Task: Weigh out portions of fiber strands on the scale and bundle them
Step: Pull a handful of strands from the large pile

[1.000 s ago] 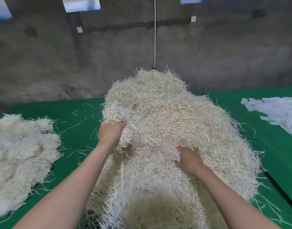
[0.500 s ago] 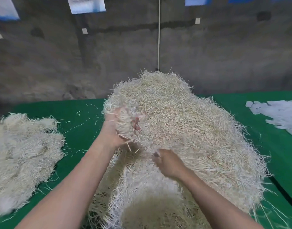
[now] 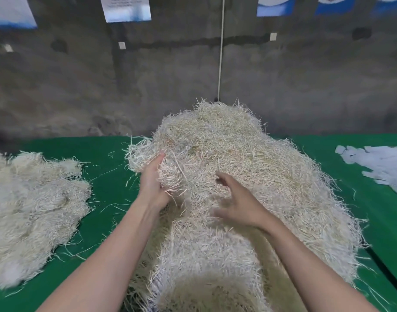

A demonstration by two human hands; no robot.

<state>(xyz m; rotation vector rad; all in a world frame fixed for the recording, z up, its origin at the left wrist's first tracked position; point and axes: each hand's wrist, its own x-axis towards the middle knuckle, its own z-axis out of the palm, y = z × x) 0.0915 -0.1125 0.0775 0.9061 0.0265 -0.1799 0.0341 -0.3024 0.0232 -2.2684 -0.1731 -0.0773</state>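
I am drawing a portion off the fiber strand heap on the green desk: left grip is clamping a clump of strands, right grip is hovering spread apart, empty. Next, I judge, tearing it free for weighing; no scale is showing.

The heap of fiber strands is pale cream, turning straw-yellow toward its top; the smaller pile on the left looks whiter. The table cover is plain deep green. The paper strips are white, the wall is mottled grey, and its hung sheets are white and blue.
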